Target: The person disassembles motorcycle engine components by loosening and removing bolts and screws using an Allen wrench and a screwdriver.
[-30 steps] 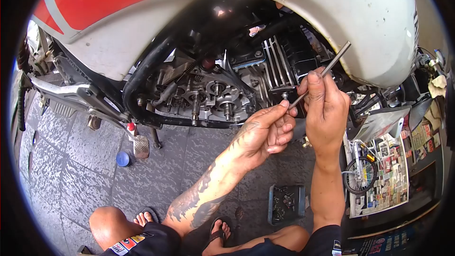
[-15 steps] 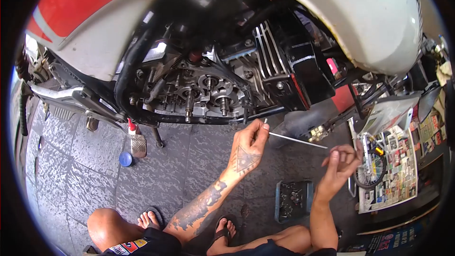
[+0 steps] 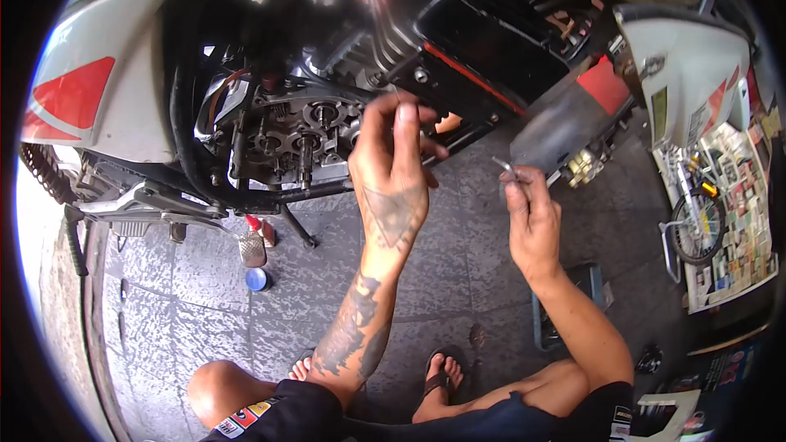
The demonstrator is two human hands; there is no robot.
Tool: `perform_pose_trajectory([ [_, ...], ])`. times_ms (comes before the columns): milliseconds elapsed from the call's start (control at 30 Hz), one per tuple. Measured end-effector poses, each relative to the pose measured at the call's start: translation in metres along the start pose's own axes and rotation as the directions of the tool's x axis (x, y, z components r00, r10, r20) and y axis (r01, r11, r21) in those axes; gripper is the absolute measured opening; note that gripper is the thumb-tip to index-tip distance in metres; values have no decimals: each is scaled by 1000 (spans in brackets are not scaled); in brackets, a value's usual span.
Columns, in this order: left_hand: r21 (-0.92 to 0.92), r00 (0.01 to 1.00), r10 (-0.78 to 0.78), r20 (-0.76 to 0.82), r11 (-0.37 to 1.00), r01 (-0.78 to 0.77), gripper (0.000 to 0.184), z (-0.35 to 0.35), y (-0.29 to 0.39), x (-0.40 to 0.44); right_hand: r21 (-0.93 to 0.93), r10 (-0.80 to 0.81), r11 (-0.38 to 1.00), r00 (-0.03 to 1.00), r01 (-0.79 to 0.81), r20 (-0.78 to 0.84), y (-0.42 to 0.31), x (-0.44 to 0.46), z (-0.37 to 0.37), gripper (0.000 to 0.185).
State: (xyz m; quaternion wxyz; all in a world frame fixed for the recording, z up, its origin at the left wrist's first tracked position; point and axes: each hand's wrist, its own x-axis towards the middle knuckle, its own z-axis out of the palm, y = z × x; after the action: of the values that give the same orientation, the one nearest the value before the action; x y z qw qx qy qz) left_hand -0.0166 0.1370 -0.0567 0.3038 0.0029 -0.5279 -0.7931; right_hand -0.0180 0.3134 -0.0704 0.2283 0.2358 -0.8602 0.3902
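My left hand (image 3: 397, 143) is raised in front of the right part of the opened engine (image 3: 307, 135), fingers apart and slightly blurred, with nothing visible in it. To its right, my right hand (image 3: 534, 217) pinches the thin metal rod (image 3: 503, 164) between thumb and fingers. Only a short end of the rod shows beyond the fingertips. Shafts and gears stand exposed in the engine, left of my left hand. A black cover with a red edge (image 3: 471, 74) lies above and between the hands.
A blue tray (image 3: 602, 286) sits on the floor behind my right forearm. The blue cap (image 3: 257, 279) lies near a metal pedal (image 3: 252, 249). A grey cylinder (image 3: 557, 127) is right of the engine. A small model wheel (image 3: 696, 229) stands at the far right.
The rod has passed from my left hand to my right hand. My left hand has risen and opened beside the engine. The view has shifted, showing more of the motorcycle's right side.
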Motion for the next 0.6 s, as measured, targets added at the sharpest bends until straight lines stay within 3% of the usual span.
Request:
perform_pose_trajectory([
  [100,62,999,45,13,997,-45,24,1,6,14,57,117,991,991,-121,66,10,-4,-2,17],
  [167,95,992,122,32,988,-124,25,0,2,18,44,-11,999,998,14,-57,14,-4,1,17],
  [300,161,994,107,19,981,-109,28,-3,4,17,137,39,990,997,-31,-62,12,2,-6,16],
  [433,134,994,113,17,984,-114,30,0,4,15,179,134,974,990,-140,45,15,16,-1,14],
  [500,127,990,140,9,982,-140,30,0,3,15,260,-6,965,999,17,-41,19,22,7,15],
  [600,198,983,176,60,963,-185,31,-2,-1,14,204,-81,974,992,99,-95,23,30,9,15],
])
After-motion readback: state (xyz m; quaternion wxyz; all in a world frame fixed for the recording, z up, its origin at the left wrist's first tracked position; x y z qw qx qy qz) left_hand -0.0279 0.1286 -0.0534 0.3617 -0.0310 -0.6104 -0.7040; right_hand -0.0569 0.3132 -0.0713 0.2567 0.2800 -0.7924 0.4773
